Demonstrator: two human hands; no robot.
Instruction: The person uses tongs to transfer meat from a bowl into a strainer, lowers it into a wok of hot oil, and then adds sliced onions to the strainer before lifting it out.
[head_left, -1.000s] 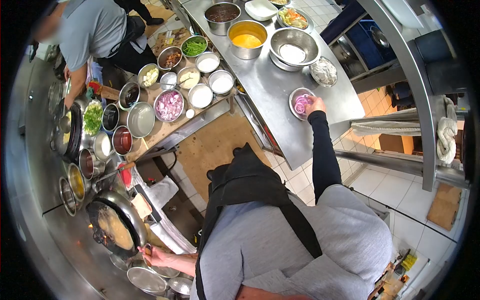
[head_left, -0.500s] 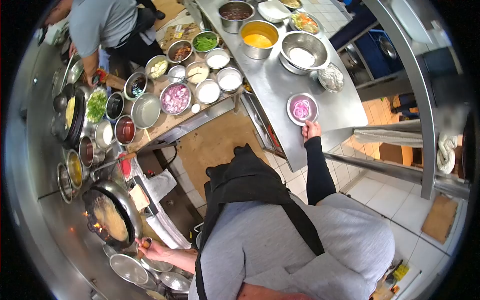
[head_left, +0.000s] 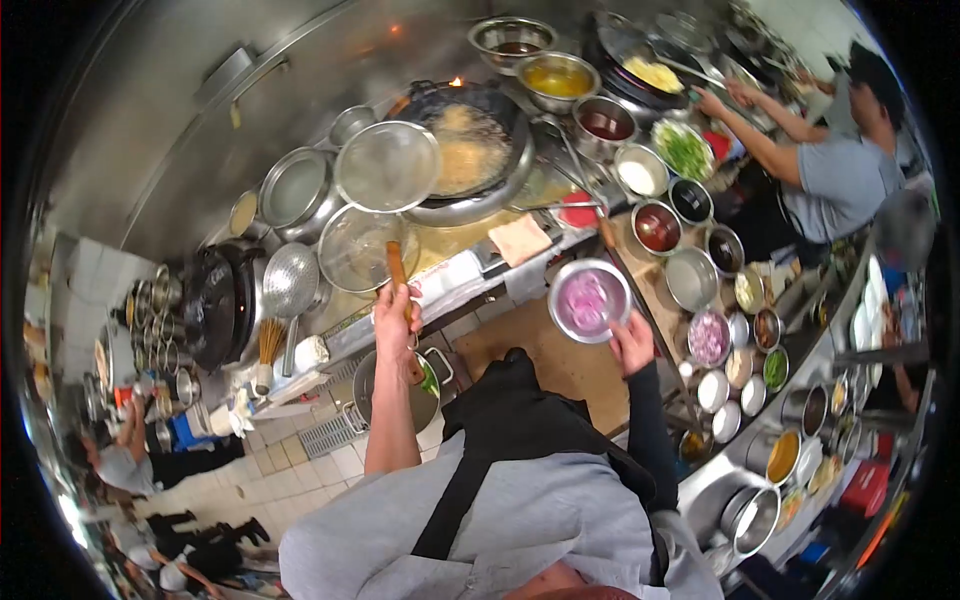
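My right hand [head_left: 632, 342] holds a small steel bowl of sliced red onion [head_left: 588, 300] by its near rim, lifted over the floor gap in front of the stove. My left hand [head_left: 396, 312] is closed round the wooden handle [head_left: 396, 264] of a wire skimmer [head_left: 355, 246] lying on the stove ledge. Beyond it, a wok of yellow-brown food [head_left: 470, 148] sits over a flame, with a round steel strainer [head_left: 388, 165] at its left edge.
Several bowls of sauces, chopped greens [head_left: 683, 148] and more red onion [head_left: 708, 337] line the counter on the right. A co-worker in a grey shirt [head_left: 838, 180] works at the far right. A black pot [head_left: 213, 305] stands left; a pot with greens [head_left: 400, 392] sits low.
The view has swung from the steel counter to the stove. My right hand took the onion bowl off the counter and carried it here. My left hand now grips the skimmer handle.
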